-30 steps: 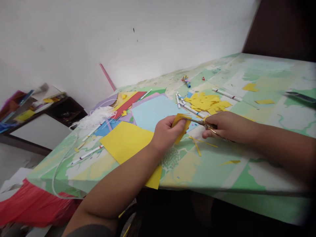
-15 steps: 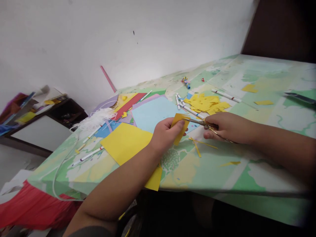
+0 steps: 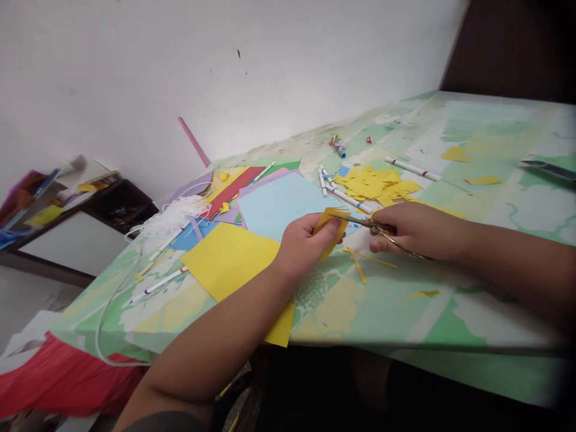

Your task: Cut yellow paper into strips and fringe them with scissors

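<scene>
My left hand (image 3: pixel 303 243) pinches a small yellow paper strip (image 3: pixel 332 241) with a fringe cut into its upper edge. My right hand (image 3: pixel 411 231) is closed round the gold-coloured handles of a pair of scissors (image 3: pixel 377 226). The blades reach left onto the strip, across its fringed end just above my left thumb. Thin yellow offcuts (image 3: pixel 357 264) lie on the cloth below the blades. Behind my right hand is a heap of fringed yellow paper pieces (image 3: pixel 378 185). A larger yellow sheet (image 3: pixel 229 258) lies partly under my left forearm.
A light blue sheet (image 3: pixel 279 201) lies ahead of my left hand, with a red strip (image 3: pixel 236 192) beyond. White cord (image 3: pixel 173 216) is bundled at left. Several markers (image 3: pixel 411 169) are scattered about. A dark blade-like tool (image 3: pixel 549 169) lies far right on the patterned tablecloth (image 3: pixel 504 240).
The scissor blades lie further across the strip, and the strip's fringed end is tilted a little to the right. Both hands stay in nearly the same place; the view has shifted slightly.
</scene>
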Tool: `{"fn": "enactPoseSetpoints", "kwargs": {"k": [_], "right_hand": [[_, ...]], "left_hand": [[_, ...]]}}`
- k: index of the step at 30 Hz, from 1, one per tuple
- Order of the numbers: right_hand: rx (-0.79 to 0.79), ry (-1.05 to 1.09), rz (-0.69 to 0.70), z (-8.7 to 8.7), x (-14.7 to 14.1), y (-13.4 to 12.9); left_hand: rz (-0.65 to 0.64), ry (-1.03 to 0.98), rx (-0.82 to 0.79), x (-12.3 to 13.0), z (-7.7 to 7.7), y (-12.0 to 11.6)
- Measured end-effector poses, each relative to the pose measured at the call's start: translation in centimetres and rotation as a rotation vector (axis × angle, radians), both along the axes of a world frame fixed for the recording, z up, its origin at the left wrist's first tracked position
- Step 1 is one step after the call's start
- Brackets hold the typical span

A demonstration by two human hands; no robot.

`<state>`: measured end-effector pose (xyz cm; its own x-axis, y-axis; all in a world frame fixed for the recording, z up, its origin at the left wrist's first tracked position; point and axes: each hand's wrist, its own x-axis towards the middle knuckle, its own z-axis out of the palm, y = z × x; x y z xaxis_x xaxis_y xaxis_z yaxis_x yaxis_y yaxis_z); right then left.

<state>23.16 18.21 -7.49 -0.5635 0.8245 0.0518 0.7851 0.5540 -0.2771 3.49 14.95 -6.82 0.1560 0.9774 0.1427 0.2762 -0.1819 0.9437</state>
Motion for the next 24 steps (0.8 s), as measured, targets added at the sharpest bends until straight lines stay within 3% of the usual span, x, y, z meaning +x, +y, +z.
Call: {"fn": "enactPoseSetpoints", "kwargs": {"k": [7,24], "right_hand": [[-0.008,-0.003,-0.005,0.07,0.12,0.09],[-0.028,0.021,0.05,-0.14,0.23,0.13]], "left_hand": [[0.013,-0.081,-0.073,0.18,-0.03,-0.15],[0.018,-0.067,-0.039,0.22,0.06,-0.26]]}}
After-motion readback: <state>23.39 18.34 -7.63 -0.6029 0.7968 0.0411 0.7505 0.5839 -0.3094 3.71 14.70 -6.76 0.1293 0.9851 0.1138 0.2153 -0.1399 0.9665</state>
